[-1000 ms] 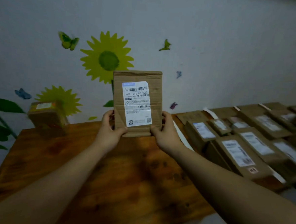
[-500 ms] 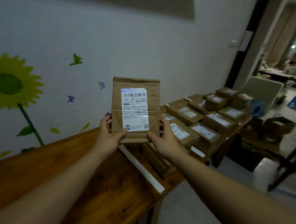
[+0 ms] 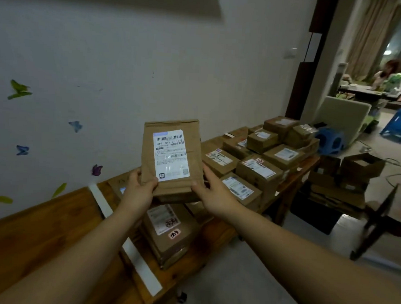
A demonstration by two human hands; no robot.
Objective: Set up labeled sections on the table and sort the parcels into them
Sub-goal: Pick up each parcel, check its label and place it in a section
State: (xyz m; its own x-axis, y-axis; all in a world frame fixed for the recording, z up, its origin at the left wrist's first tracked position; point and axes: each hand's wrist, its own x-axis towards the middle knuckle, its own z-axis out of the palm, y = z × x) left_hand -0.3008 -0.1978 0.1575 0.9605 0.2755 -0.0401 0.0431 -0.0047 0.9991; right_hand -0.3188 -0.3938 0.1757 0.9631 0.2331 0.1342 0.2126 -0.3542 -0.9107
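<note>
Flat brown parcel (image 3: 196,151) held up in both hands over a wooden table (image 3: 34,235), label side to the camera.

White wall (image 3: 129,63) behind, with butterfly stickers (image 3: 22,150). The table runs along it, and a white strip (image 3: 139,264) crosses its top from wall side to front edge. Right of the strip: a crowd of labelled cardboard boxes (image 3: 258,165), some stacked, and a low stack of flat packets (image 3: 170,235) directly below the held parcel. Held parcel: upright, slightly tilted, clear of the table, white barcode label (image 3: 170,158) facing out. Bare arms (image 3: 81,250) stretched forward. Left hand (image 3: 138,192) grips the lower left corner, thumb curled over the front, fingers behind. Right hand (image 3: 215,194) holds the lower right edge, thumb pressed on the front, a finger lying up along the edge.
</note>
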